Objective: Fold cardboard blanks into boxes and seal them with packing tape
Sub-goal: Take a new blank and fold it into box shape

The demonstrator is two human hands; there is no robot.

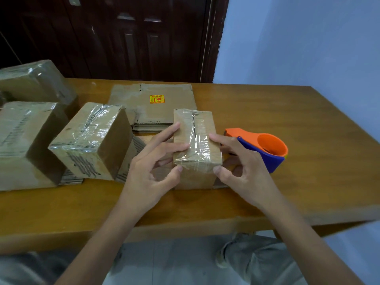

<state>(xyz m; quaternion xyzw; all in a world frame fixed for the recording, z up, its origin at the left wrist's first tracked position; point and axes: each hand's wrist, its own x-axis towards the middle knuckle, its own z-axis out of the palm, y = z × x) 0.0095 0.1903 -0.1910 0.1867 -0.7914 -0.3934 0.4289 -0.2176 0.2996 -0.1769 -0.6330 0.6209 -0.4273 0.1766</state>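
Observation:
A small cardboard box (196, 128) stands on the wooden table (287, 124), its top sealed with clear packing tape. My left hand (152, 167) holds its left side, with fingers laid across the taped top and the thumb against the near front corner. My right hand (240, 167) grips the right side, index finger on the top edge and thumb on the front corner. Just right of the box, behind my right hand, lies an orange and blue tape dispenser (267, 149). A stack of flat cardboard blanks (156, 105) with a red and yellow label lies behind the box.
Three taped boxes stand on the left: one near the centre (90, 140), one at the left edge (24, 140), one further back (35, 81). More flat blanks (131, 153) lie under them. A dark door and a pale blue wall stand behind the table.

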